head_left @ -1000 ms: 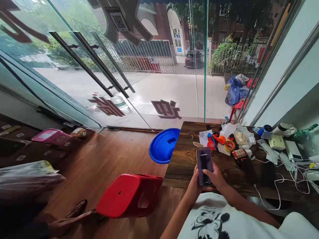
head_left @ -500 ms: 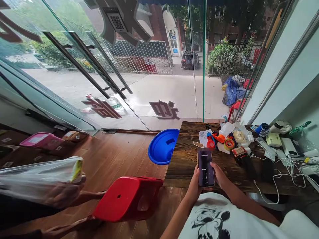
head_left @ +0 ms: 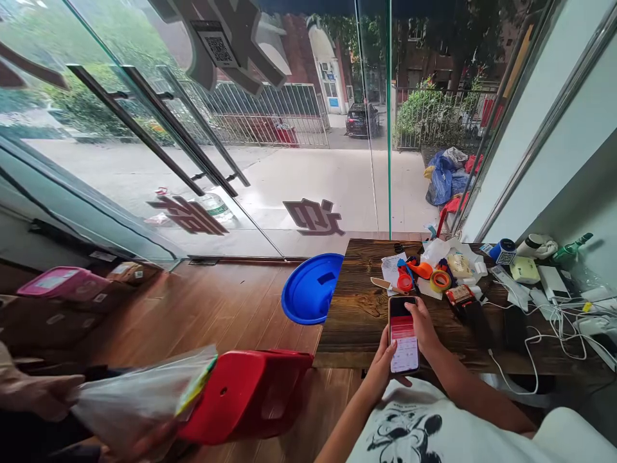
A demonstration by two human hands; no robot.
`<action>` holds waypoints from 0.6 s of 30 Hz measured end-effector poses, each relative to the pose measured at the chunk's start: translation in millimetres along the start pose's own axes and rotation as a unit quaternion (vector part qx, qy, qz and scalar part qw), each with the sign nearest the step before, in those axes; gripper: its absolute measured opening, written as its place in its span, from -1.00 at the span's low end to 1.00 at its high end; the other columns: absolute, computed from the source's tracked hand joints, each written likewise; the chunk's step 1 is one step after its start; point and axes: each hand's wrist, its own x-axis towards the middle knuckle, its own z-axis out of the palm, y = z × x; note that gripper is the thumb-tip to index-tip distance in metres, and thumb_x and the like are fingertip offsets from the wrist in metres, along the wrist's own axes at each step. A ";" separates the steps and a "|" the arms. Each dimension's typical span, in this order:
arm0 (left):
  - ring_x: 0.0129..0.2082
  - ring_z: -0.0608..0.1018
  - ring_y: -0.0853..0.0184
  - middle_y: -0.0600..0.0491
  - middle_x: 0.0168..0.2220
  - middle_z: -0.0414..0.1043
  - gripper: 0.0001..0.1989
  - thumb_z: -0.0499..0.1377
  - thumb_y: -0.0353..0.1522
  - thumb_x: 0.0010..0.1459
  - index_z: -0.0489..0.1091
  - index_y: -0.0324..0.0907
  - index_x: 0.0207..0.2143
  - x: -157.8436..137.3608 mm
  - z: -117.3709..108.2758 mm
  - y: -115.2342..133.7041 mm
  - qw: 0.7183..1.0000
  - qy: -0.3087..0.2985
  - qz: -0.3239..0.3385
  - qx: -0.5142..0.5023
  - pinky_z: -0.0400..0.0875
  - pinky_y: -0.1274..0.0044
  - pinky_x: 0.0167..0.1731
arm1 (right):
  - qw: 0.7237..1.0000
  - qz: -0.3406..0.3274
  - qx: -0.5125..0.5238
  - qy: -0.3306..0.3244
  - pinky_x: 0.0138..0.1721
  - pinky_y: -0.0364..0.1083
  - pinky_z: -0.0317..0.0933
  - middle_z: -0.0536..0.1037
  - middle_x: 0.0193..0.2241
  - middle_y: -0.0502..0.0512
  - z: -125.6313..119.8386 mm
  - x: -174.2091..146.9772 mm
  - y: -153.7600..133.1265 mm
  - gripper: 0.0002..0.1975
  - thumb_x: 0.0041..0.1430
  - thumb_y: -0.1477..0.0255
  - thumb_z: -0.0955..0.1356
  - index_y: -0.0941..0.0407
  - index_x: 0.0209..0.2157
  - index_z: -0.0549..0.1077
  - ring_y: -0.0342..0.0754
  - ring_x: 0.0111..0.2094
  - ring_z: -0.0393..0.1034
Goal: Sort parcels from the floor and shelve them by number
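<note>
A smartphone (head_left: 403, 335) with a red and white screen is held over the near edge of the dark wooden table (head_left: 357, 308). My left hand (head_left: 381, 364) grips its lower left side from beneath. My right hand (head_left: 424, 329) rests along its right edge, the thumb touching the screen near the top. Just beyond the phone lie rolls of tape (head_left: 440, 280), an orange tape dispenser (head_left: 418, 268) and paper slips (head_left: 391, 265).
A red plastic stool (head_left: 250, 392) stands left of my lap, a blue basin (head_left: 311, 288) leans at the table's left end. At lower left another person's hand (head_left: 43, 395) holds a clear plastic bag (head_left: 139, 402). White cables, chargers and boxes (head_left: 554, 302) crowd the table's right. Glass doors (head_left: 159, 128) ahead.
The phone screen turned from dark to red and white, and my right thumb moved up onto it. The other person's plastic bag shifted right and down toward the stool.
</note>
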 end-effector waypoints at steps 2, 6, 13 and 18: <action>-0.10 0.60 0.09 -0.16 0.26 0.36 0.02 0.33 0.02 0.09 -0.09 0.06 0.47 -0.2 -1.7 -0.4 1.000 0.004 0.004 -0.003 0.52 0.59 -0.58 | 1.000 0.009 0.005 -0.005 -0.32 -0.03 0.36 0.55 -0.50 -0.07 3.1 -4.9 0.6 -0.61 -0.11 0.15 0.45 0.00 -0.27 0.34 0.05 -0.38 0.51; -0.12 0.61 0.11 -0.16 0.21 0.41 0.02 0.35 0.00 0.09 -0.08 0.07 0.46 0.0 -2.5 -1.5 1.000 0.002 0.005 -0.012 0.51 0.61 -0.58 | 1.000 0.011 -0.008 -0.009 -0.40 -0.06 0.32 0.46 -0.61 -0.14 3.7 -7.7 3.4 -0.56 -0.08 0.08 0.46 0.00 -0.28 0.29 0.01 -0.47 0.48; -0.13 0.61 0.12 -0.16 0.27 0.34 -0.01 0.39 -0.05 0.07 -0.02 0.07 0.44 1.3 -2.8 -4.9 1.000 0.013 0.016 -0.005 0.52 0.60 -0.57 | 1.000 0.006 -0.026 -0.001 -0.36 -0.03 0.34 0.50 -0.56 -0.10 4.2 -7.5 -0.3 -0.48 -0.15 -0.03 0.50 0.00 -0.33 0.28 0.02 -0.45 0.48; -0.03 0.57 0.08 -0.13 0.22 0.39 -0.06 0.36 -0.12 0.09 -0.01 0.08 0.43 1.3 -6.2 0.0 0.998 0.008 0.002 -0.057 0.61 0.45 -0.32 | 0.996 0.045 -0.037 -0.069 -0.31 0.01 0.35 0.59 -0.45 0.00 -7.3 -10.9 8.2 -0.44 -0.10 -0.12 0.45 0.00 -0.23 0.38 0.07 -0.35 0.52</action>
